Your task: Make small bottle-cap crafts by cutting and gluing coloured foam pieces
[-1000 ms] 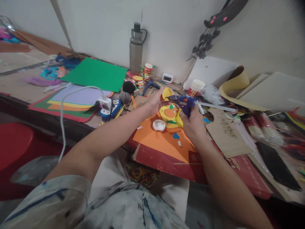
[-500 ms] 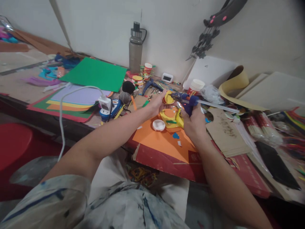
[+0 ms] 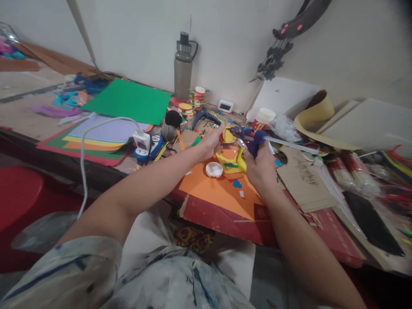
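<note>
My right hand (image 3: 260, 165) is closed round a blue hot glue gun (image 3: 250, 136) with a clear glue stick out of its back. The nozzle points left at a small yellow and orange paper piece (image 3: 228, 135) that my left hand (image 3: 210, 139) pinches. Below them a yellow and orange paper craft (image 3: 231, 159) lies on an orange sheet (image 3: 219, 189), beside a white round lid (image 3: 214, 169).
The bench holds stacked coloured paper (image 3: 96, 137), a green sheet (image 3: 130, 101), a grey bottle (image 3: 182, 68), a white plug and cable (image 3: 141, 138), paper cups (image 3: 264, 118), cardboard (image 3: 304, 180), a second glue gun (image 3: 204, 116) and wrapped sticks (image 3: 347, 176). A red stool (image 3: 19, 193) stands at the left.
The glue gun's nozzle has moved closer to the small yellow piece. Both hands have drawn slightly together and upward.
</note>
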`<action>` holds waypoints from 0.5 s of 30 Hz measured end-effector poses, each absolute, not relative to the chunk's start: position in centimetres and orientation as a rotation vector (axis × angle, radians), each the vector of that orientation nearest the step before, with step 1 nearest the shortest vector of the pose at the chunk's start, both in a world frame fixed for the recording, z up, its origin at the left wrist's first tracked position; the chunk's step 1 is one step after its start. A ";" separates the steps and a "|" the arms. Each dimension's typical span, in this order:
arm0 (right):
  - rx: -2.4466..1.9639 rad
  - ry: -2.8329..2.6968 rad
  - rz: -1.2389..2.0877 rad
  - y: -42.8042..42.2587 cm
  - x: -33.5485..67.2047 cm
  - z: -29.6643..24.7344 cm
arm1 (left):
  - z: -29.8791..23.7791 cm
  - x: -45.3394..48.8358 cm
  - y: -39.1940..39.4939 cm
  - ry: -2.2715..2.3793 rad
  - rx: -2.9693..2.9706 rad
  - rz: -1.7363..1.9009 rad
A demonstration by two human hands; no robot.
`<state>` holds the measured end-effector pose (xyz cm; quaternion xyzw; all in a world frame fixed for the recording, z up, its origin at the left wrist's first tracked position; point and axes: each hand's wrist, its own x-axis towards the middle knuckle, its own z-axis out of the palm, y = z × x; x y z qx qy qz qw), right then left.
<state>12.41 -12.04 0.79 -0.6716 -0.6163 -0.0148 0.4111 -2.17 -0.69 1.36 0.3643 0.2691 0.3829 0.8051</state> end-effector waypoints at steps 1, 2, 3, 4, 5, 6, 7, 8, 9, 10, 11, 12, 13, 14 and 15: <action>-1.709 -1.533 -0.035 -12.0 12.5 0.9 | 1.4 -2.1 -0.6 0.579 0.781 0.824; -1.729 -1.514 -0.034 -12.0 12.6 0.9 | 1.4 -2.1 -0.5 0.579 0.777 0.836; -1.744 -1.501 -0.033 -12.0 12.7 0.9 | 1.4 -2.1 -0.3 0.579 0.768 0.853; -1.749 -1.495 -0.032 -12.0 12.8 0.9 | 1.4 -2.2 -0.1 0.580 0.756 0.874; -1.743 -1.498 -0.031 -12.0 12.8 0.8 | 1.4 -2.2 0.2 0.581 0.741 0.895; -1.728 -1.513 -0.028 -12.1 12.7 0.7 | 1.5 -2.3 0.4 0.583 0.725 0.916; -1.710 -1.532 -0.026 -12.1 12.6 0.7 | 1.5 -2.3 0.7 0.586 0.710 0.936; -1.698 -1.549 -0.026 -12.2 12.4 0.6 | 1.5 -2.4 0.8 0.588 0.698 0.957; -1.695 -1.563 -0.029 -12.2 12.2 0.5 | 1.5 -2.5 0.9 0.588 0.691 0.975; -1.698 -1.574 -0.031 -12.2 12.0 0.5 | 1.5 -2.5 0.9 0.586 0.688 0.988; -1.702 -1.585 -0.030 -12.3 11.8 0.4 | 1.5 -2.5 0.8 0.581 0.689 0.994; -1.704 -1.593 -0.028 -12.2 11.7 0.4 | 1.5 -2.5 0.7 0.574 0.694 0.989; -1.703 -1.595 -0.023 -12.2 11.6 0.4 | 1.5 -2.4 0.5 0.567 0.701 0.973; -1.698 -1.593 -0.018 -12.2 11.6 0.4 | 1.5 -2.4 0.3 0.563 0.711 0.949; -1.690 -1.585 -0.015 -12.1 11.6 0.4 | 1.5 -2.3 0.0 0.561 0.720 0.920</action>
